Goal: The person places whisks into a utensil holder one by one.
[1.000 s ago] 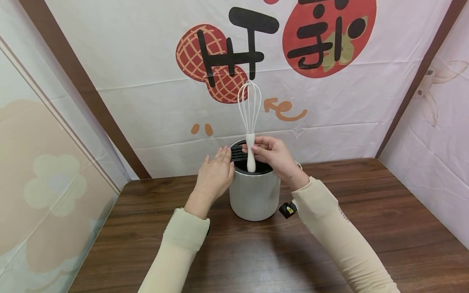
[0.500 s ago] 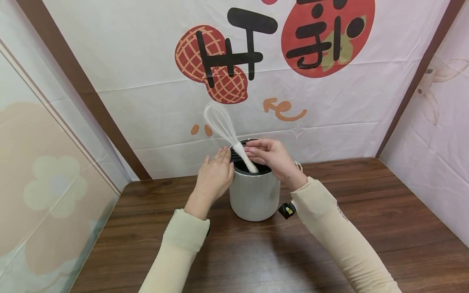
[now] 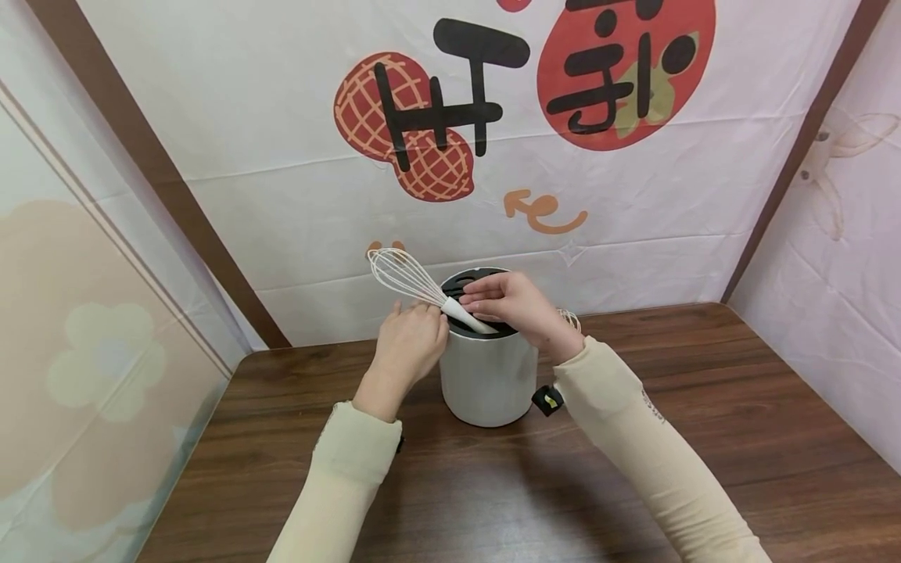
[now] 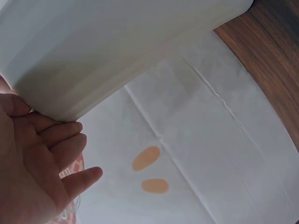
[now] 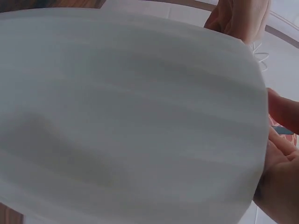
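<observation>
Gripping the off-white cylindrical container (image 3: pixel 489 383) with left hand (image 3: pixel 411 344), apparently for steadiness, poising loose-fingered right hand (image 3: pixel 517 309) over it beside the tilted white wire whisk (image 3: pixel 456 308).

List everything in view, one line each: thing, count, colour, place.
Table: 1, brown, under the holder
Holder: 1, off-white, on the table
Slotted insert: 1, black, holder's top
Whisk: 1, white, tilted left, handle end in the holder's opening
Wire loops: count unclear, pale, behind holder's right side
Fabric panels: 3, whitish, back and both sides
Red prints: 3, red, back panel
Lettering: black, over red prints
Sleeves: 2, cream, forearms
Left hand: 1, bare, holder's left rim
Right hand: 1, bare, over holder's opening
</observation>
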`<state>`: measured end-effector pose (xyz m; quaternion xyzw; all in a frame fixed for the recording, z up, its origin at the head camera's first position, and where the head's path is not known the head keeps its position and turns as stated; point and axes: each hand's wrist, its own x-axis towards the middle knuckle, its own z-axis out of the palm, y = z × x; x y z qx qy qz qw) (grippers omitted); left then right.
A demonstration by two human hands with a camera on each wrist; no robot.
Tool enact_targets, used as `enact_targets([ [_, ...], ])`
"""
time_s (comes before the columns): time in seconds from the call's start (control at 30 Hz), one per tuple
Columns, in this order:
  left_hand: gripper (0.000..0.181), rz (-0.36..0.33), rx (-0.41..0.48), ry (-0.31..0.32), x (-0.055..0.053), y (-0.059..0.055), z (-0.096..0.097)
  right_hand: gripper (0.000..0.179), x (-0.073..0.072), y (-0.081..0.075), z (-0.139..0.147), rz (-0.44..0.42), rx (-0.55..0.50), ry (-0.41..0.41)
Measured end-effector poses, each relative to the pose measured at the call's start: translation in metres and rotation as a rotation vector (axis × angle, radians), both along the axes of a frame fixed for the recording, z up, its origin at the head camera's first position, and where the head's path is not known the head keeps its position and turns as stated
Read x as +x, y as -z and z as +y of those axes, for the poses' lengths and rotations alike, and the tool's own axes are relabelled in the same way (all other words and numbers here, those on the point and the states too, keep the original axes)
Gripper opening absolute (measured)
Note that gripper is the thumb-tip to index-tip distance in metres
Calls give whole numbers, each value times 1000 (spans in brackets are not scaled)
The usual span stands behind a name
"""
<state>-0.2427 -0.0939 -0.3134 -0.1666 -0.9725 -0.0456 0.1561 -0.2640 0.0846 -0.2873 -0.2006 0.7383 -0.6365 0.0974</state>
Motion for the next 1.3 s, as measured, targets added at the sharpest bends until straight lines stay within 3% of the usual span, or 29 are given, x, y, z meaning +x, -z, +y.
enact_targets([
  [0.27,40,67,32,19,-1,-5,0,34,-2,4,-4,82,-41,13],
  [0.43,46,52,42,39,-1,-10,3,33,-1,4,-6,115,-66,41],
  [0.8,49,-20,60,29,-5,3,4,44,0,6,0,103,-15,97],
  [1.03,49,-60,85,16,-7,5,4,50,1,1,20,24,-14,19],
  [1.3,49,-25,105,22,-7,9,4,50,6,-1,33,35,74,-22],
])
